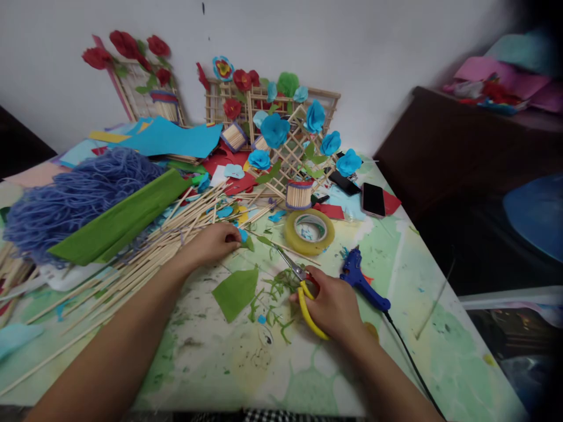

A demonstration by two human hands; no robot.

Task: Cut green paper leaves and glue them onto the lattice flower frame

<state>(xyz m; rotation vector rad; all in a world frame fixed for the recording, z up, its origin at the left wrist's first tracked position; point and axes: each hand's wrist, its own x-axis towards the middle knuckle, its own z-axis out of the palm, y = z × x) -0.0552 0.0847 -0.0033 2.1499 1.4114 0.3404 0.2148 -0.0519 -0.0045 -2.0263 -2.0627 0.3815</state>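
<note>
Yellow-handled scissors (pixel 309 310) are in my right hand (pixel 336 302), their blades pointing up and left with the tip at a small green leaf piece (pixel 264 240). My left hand (pixel 217 241) has its fingers curled together beside a small blue paper bit (pixel 243 235) and a green paper leaf (pixel 249 244); what lies between the fingertips is too small to tell. Between the hands, a larger green paper piece (pixel 236 293) lies flat near thin green scraps (pixel 281 286). Just beyond the scissors sits a roll of yellow tape (pixel 309 232).
A blue glue gun (pixel 363 281) with a cord lies right of my right hand. Wooden sticks (pixel 145 264), blue yarn (pixel 79 199) and green paper (pixel 123 220) cover the left. Stick lattices (pixel 285 158) with paper flowers stand behind. A phone (pixel 373 199) lies back right.
</note>
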